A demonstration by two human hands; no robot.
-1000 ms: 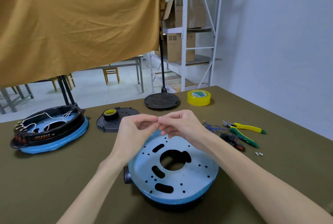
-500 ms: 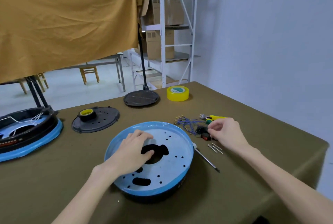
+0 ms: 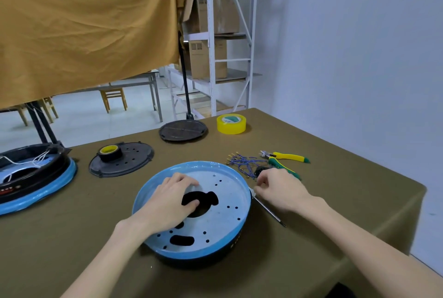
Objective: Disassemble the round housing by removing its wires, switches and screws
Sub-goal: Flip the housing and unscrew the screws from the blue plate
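Note:
The round housing (image 3: 223,216) lies in front of me, pale blue perforated plate up, on a black rim. My left hand (image 3: 167,204) rests on the plate with the thumb hooked into its central hole. My right hand (image 3: 280,190) hovers just right of the housing, fingers curled over the handle end of a screwdriver (image 3: 271,212) whose shaft lies on the table. Whether the fingers grip the handle is hidden. A tangle of blue wires (image 3: 242,162) and a black switch (image 3: 260,170) lie beyond the right hand.
Yellow-green pliers (image 3: 287,157) lie by the wires. A yellow tape roll (image 3: 231,124) and a black round cover (image 3: 183,130) sit at the back. A black disc (image 3: 134,163) carries a small tape roll. A second housing (image 3: 36,178) stands far left. The table edge drops off at right.
My hands parted from above the housing. The left settled on the plate; the right went out to the wire pile, then drew back to the screwdriver. My view shifted left to right.

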